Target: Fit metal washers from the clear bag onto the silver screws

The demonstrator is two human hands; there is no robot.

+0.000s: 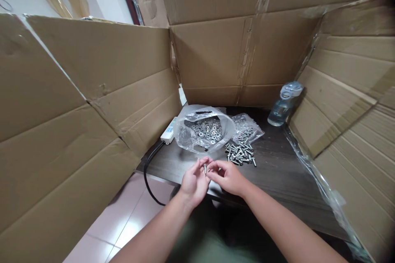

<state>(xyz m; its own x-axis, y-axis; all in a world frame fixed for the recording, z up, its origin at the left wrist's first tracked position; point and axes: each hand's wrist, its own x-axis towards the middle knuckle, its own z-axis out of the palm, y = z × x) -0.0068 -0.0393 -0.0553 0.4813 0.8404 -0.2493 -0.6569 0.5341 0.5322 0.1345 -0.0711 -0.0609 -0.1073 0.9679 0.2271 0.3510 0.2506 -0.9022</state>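
Note:
A small metal bolt (205,169) lies along the fingers of my left hand (195,183), which is palm up and curled around it. Right beside the bolt, my right hand (226,177) has its thumb and fingers pinched together; whatever is between them is too small to make out. Just beyond my hands stands an opened clear plastic bag (185,141) with many metal washers (210,129) inside. To its right, a loose heap of bolts (240,153) lies on the dark table, spilling from a second, smaller plastic bag (257,131).
Cardboard walls (212,57) enclose the dark wooden table (286,176) at the back and both sides. A water bottle (282,107) stands at the back right. At the left edge is a white power strip (169,131), its black cable (147,172) hanging over the edge.

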